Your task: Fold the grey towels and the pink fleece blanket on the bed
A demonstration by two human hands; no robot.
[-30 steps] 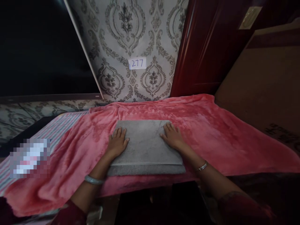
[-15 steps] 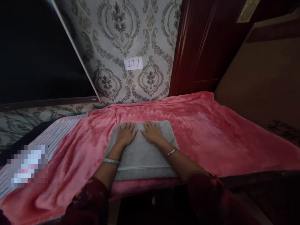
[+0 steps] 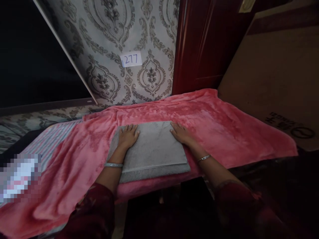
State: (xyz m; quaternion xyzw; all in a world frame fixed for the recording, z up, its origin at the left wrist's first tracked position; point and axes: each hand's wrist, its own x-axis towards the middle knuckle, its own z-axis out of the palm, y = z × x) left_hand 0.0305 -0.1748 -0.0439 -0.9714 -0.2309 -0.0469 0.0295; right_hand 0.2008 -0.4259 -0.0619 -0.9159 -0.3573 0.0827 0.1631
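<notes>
**Folded grey plush cloth (image 3: 154, 146) lies between two flat hands, the left hand (image 3: 128, 136) upon it and the right hand (image 3: 181, 133) across its edge**

The cloth sits at the centre of the frame, a flat, roughly four-sided bundle. It looks somewhat longer from left to right than from near to far, though the slanting view makes that hard to judge. Along its near edge a strip of a lower layer shows beyond the upper one.

The left hand rests wholly on the cloth, near its far left corner, palm down with fingers spread. The right hand is at the far right corner, also flat and spread, its thumb side on the cloth and the rest over the edge. Neither hand grips anything. Most of the cloth lies between them and on the near side, so the left is set further in and the right is further out.

Under the cloth spreads a pink plush blanket (image 3: 229, 132), rumpled toward the lower left and smoother on the right. A striped fabric (image 3: 57, 136) shows beyond its left side.

Further out, a large black screen (image 3: 37, 56) fills the upper left. A white card marked 277 (image 3: 131, 59) is on the grey patterned wallpaper (image 3: 147, 36). A glossy dark red door (image 3: 206, 43) stands upper right, beside a brown cardboard box (image 3: 274, 83).
</notes>
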